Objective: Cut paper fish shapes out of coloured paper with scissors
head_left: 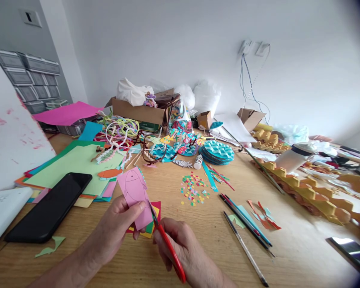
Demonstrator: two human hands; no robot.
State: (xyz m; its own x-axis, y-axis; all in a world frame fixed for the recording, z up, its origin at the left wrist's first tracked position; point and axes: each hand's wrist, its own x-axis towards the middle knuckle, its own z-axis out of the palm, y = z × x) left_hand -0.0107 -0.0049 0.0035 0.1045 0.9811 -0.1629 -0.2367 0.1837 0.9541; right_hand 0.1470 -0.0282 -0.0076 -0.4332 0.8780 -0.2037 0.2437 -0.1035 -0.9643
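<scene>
Pink paper (135, 192) between left fingers (139, 209)

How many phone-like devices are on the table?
2. One phone lies at the left, its far end on a light green sheet; the other, seemingly also a phone, lies near the right edge. Clutter could hide more.

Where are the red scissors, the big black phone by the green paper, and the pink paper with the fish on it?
Red scissors (171, 250): head view, on the handle.
Black phone (49, 206): head view, middle of its dark face.
Pink paper (142, 220): head view, lower part.
</scene>
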